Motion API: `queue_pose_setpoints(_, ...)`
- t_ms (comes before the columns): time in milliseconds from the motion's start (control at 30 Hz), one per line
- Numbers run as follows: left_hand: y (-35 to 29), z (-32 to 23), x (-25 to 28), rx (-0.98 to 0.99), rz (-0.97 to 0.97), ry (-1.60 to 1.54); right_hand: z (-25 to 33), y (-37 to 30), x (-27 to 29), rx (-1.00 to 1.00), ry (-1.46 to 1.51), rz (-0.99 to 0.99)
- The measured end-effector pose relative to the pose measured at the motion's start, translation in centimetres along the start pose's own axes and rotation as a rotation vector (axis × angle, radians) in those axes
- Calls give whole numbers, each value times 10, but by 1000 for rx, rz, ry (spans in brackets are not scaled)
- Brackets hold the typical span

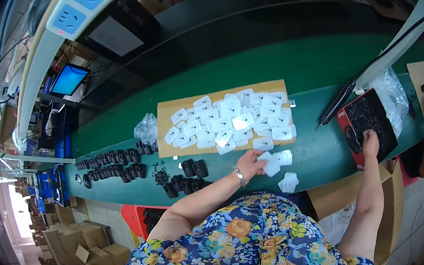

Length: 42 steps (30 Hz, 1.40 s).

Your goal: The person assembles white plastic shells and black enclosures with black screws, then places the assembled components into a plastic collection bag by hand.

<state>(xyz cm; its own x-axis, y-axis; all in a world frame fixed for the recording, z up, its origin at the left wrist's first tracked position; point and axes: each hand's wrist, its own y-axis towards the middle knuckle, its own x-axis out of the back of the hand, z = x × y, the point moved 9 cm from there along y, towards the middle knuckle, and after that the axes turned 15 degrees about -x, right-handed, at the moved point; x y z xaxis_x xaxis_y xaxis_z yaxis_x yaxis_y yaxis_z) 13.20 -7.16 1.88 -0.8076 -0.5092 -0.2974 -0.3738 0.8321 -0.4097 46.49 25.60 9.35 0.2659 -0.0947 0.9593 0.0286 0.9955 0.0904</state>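
While the left hand (250, 165) pinches a white piece (272, 166) over the worktop (312, 147), the right hand (370, 143) dips among black parts (378, 115) in the red box (345, 125); can't tell its grip. Best keep the piece level, fingers at its edge.

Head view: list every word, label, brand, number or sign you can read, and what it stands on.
Nothing is clear enough to quote.
Red box: a white mark, too small to read.
Blue screen: too blurred to read.
White sheet on the dark panel: any print too blurred.
Pale sheet at the open carton: marks too small.
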Motion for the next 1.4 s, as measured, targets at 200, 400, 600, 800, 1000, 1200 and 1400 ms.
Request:
queue_pose_setpoints(200,42,-50,-8,-177,44,-120,8,9,-1,-59,324,-219)
queue_pose_setpoints(400,49,-51,-14,-229,154,-130,172,-142,0,153,978,408)
queue_pose_setpoints(600,46,-43,-36,-184,185,-109,223,-197,-33,155,1038,585)
queue_pose_setpoints(800,53,-31,-27,-228,45,-186,222,-212,-50,96,1083,582)
queue_pose_setpoints(1000,40,-43,-52,-251,196,-329,213,-214,-64,-55,1311,640)
queue_pose_setpoints(1200,42,-42,-45,-142,264,-61,208,-192,-41,176,1061,493)
queue_pose_setpoints(1400,42,-47,-44,-154,287,5,218,-189,-28,311,937,460)
